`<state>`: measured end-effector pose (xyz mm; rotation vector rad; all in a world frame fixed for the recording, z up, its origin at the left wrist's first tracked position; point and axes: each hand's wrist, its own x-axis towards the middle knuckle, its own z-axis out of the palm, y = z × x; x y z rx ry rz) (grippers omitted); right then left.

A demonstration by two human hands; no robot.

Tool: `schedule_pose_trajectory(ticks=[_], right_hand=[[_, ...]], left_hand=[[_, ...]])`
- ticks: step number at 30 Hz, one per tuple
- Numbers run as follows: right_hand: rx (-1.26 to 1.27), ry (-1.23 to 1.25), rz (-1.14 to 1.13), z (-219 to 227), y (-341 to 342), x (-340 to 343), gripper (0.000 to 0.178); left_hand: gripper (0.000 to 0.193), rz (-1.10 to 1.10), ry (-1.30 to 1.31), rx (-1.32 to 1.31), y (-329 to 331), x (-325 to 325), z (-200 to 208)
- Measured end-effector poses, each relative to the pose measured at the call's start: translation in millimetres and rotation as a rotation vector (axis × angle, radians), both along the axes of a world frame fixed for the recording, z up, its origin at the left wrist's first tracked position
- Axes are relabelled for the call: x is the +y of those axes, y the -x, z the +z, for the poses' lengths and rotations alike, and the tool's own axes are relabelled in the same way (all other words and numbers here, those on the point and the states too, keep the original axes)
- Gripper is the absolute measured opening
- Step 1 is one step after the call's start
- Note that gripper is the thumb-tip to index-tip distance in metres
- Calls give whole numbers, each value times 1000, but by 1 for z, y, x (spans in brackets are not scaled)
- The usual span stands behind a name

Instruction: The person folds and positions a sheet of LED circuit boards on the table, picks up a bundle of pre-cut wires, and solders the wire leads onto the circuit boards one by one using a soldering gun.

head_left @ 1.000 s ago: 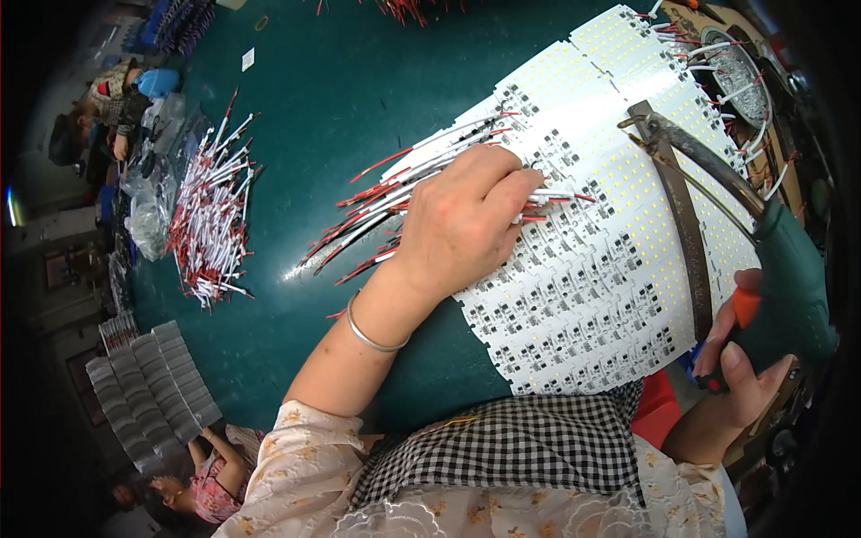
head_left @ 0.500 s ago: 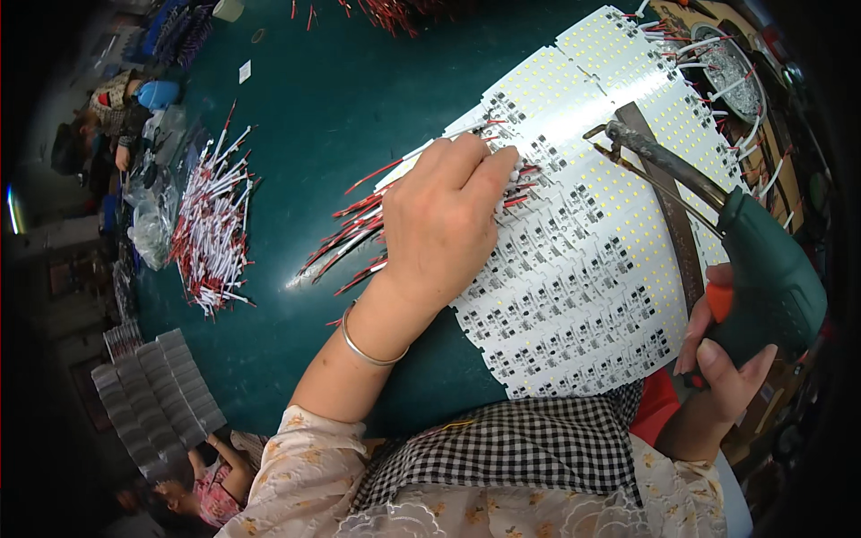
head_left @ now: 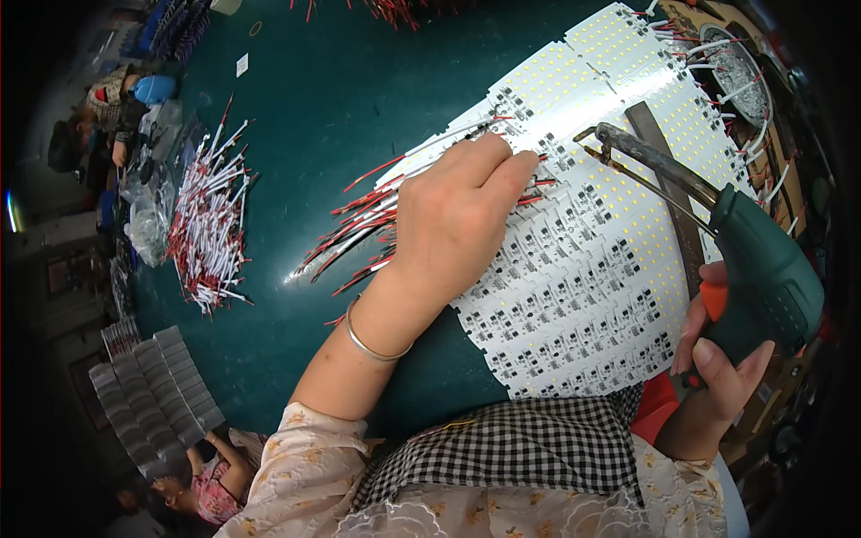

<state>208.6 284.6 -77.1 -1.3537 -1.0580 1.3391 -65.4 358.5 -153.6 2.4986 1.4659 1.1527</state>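
Observation:
My left hand [head_left: 457,215] rests over the left part of a sheet of white LED circuit boards [head_left: 565,309], dotted with yellow LEDs and small black parts. Its fingers are closed around thin red, black and white wires [head_left: 359,222]; tips poke out beyond the fingers, while the wire ends trail left over the table. The fingertips themselves are mostly hidden. In my right hand [head_left: 728,377] is a green soldering gun [head_left: 769,282] with an orange trigger. Its dark tip hangs over the boards, to the right of my left hand. A dark flat bar [head_left: 668,175] lies across the boards.
A pile of red-and-white wires [head_left: 213,224] lies on the green table [head_left: 296,108]. More red wires lie at the far edge. At far right stands a bowl [head_left: 740,76] of shiny bits. Stacked grey trays [head_left: 157,399] and two people are at left.
My left hand has shifted slightly right across the boards, and the wire tips by its fingers moved with it. The soldering gun has moved a little to the left.

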Motion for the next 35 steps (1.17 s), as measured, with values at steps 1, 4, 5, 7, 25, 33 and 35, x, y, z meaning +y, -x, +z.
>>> schedule_pose_trajectory(ticks=[1, 4, 5, 7, 25, 33, 35], right_hand=[[-1, 0, 2, 0, 3, 1, 75], [0, 16, 12, -1, 8, 4, 74], [3, 31, 21, -1, 9, 5, 74], [2, 35, 37, -3, 13, 6, 71], [8, 10, 162, -25, 1, -13, 58], [37, -17, 168, -26, 0, -16, 59], [35, -16, 188, -27, -1, -16, 61]], left_hand=[[25, 8, -22, 26, 0, 0, -1], [45, 21, 79, 23, 1, -3, 2], [45, 23, 80, 23, 2, -4, 1], [47, 24, 91, 9, 4, -4, -1], [51, 0, 120, -102, -4, -20, -9], [44, 9, 72, -73, -5, -22, -5], [37, -2, 52, -68, -5, -21, -7]])
